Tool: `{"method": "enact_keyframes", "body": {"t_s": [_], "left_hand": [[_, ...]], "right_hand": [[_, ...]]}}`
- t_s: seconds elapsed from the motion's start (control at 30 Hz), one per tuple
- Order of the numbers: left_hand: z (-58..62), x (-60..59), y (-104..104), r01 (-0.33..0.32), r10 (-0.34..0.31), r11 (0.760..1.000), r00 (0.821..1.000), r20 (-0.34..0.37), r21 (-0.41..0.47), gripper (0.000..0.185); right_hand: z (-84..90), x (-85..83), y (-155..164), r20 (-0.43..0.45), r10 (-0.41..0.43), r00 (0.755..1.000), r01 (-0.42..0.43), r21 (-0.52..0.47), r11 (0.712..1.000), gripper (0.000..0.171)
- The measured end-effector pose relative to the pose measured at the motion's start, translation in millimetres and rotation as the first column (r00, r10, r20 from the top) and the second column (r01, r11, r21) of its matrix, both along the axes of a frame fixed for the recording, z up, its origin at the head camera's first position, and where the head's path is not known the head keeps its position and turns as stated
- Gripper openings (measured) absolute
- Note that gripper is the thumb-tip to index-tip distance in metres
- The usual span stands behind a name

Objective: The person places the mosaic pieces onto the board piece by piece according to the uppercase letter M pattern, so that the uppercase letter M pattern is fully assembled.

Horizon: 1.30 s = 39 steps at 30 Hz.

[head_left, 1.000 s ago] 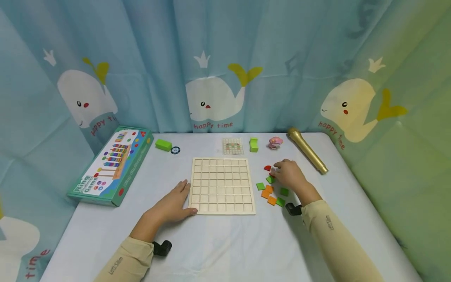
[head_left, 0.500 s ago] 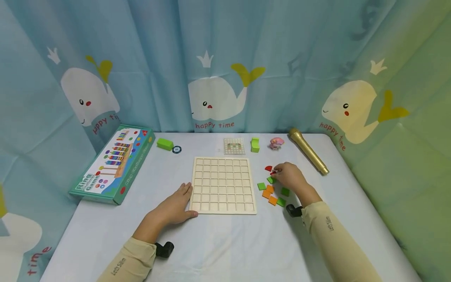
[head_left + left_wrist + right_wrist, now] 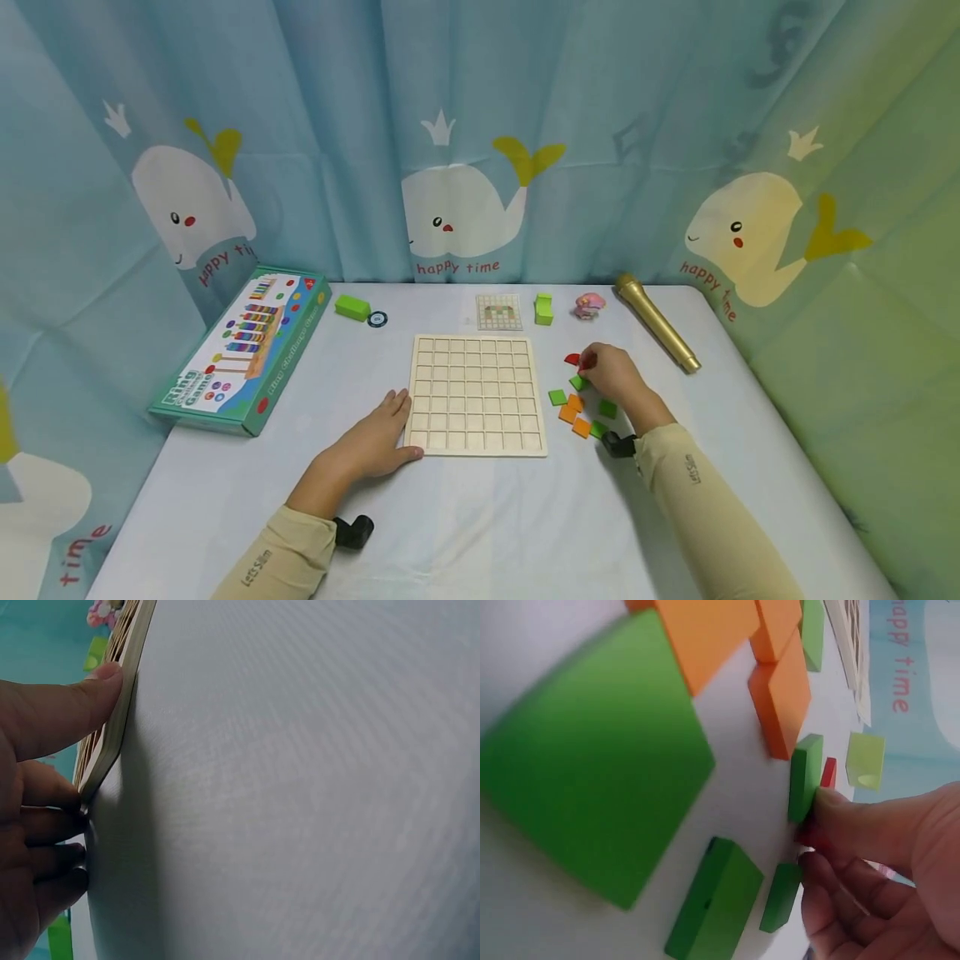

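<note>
A pale wooden grid board (image 3: 472,396) lies flat in the middle of the white table (image 3: 480,517). My left hand (image 3: 397,425) rests flat against its near left corner. In the left wrist view the left hand (image 3: 64,742) has its thumb along the board's edge (image 3: 124,697) and straight fingers against the side. To the right of the board lie several loose green tiles (image 3: 557,397) and orange tiles (image 3: 581,427). My right hand (image 3: 588,364) hovers over them and pinches a small red tile (image 3: 807,838). Another red piece (image 3: 572,359) lies just beside its fingertips.
A boxed ring game (image 3: 240,350) sits at the left. Along the back edge stand a green block (image 3: 351,307), a black disc (image 3: 377,318), a pattern card (image 3: 498,312), a light green block (image 3: 542,308), a pink toy (image 3: 587,304) and a gold tube (image 3: 656,321). Whale curtains surround the table.
My right hand has closed its fingertips on a red tile and drawn slightly toward the back of the pile. The left hand has stayed against the board.
</note>
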<state>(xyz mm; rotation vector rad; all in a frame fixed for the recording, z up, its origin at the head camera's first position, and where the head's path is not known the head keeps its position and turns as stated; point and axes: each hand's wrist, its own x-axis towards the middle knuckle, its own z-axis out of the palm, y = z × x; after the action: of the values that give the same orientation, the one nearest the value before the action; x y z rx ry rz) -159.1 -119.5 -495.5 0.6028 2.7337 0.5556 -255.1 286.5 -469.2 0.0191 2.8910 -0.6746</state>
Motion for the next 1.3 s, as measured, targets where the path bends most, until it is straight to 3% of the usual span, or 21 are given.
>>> {"method": "enact_keyframes", "body": {"t_s": [0.4, 0.73, 1.3], "left_hand": [[1.8, 2.4, 0.8, -0.003, 0.003, 1.0, 1.0, -0.012, 0.0, 0.088], [3.0, 1.8, 1.4, -0.002, 0.002, 1.0, 1.0, -0.006, -0.015, 0.088], [4.0, 4.3, 3.0, -0.01, 0.01, 1.0, 1.0, -0.013, 0.002, 0.087]], "right_hand": [[2.9, 3.6, -10.5, -0.147, 0.057, 0.987, -0.072, -0.099, 0.992, 0.029], [15.0, -12.2, -35.8, -0.155, 0.121, 0.98, -0.138, -0.108, 0.984, 0.017], [26.8, -26.8, -92.5, -0.118, 0.217, 0.969, -0.237, -0.197, 0.951, 0.014]]}}
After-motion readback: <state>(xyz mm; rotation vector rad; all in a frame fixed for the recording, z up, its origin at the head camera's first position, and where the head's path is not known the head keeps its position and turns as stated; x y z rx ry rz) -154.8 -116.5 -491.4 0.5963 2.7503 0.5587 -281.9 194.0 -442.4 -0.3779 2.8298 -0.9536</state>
